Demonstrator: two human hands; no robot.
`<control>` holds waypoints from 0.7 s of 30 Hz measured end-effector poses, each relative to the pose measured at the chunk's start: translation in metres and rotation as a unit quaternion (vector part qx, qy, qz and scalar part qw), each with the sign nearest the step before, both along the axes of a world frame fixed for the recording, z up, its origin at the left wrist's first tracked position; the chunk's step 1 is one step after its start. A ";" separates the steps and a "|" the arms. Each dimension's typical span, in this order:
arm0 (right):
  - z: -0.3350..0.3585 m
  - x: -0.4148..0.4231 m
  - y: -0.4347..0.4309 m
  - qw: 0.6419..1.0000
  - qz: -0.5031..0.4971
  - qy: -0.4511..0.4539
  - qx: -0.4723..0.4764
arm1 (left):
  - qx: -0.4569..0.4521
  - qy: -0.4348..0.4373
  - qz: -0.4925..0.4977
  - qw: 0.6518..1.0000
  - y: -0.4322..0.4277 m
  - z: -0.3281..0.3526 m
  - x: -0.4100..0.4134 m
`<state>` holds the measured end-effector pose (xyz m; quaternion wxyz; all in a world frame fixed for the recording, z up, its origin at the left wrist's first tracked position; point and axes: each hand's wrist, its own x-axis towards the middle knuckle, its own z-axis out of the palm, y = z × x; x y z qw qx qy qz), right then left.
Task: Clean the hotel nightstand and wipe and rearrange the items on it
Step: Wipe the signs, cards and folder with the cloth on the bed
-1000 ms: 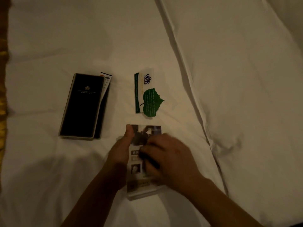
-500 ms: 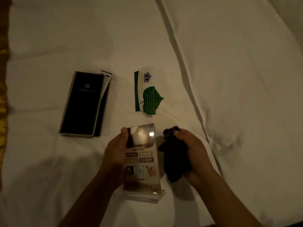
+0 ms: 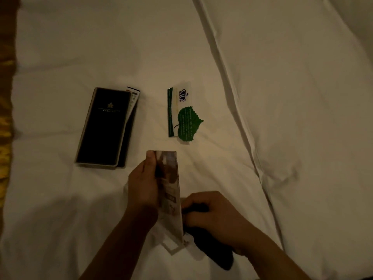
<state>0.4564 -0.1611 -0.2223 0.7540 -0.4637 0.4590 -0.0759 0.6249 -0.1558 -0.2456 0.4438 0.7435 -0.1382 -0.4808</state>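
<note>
Low in mid-frame the left hand (image 3: 143, 184) pinches the top left edge of the acrylic sign stand (image 3: 170, 190), held edge-on with its long axis running up the frame, while the right hand (image 3: 212, 213), fingers curled round a dark cloth (image 3: 214, 251), touches its lower right face.

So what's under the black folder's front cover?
A pale card pokes out past the black folder's top right edge, with small coloured marks on it, over a dark back layer. The cover hides the rest of the card.
</note>
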 end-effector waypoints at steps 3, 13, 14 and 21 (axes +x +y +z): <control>-0.003 -0.011 -0.005 0.985 -0.170 -0.006 0.034 | 0.023 -0.018 0.025 0.999 0.003 -0.008 0.017; -0.013 0.001 -0.017 0.962 -0.251 0.101 -0.031 | 0.169 -0.242 -0.072 0.953 0.001 -0.027 0.059; -0.014 0.002 -0.020 0.957 -0.271 0.099 -0.027 | 0.172 -0.290 -0.115 0.934 0.003 -0.025 0.052; -0.016 0.009 -0.035 0.942 -0.323 0.088 -0.024 | 0.028 -0.424 -0.256 0.868 -0.040 -0.027 0.018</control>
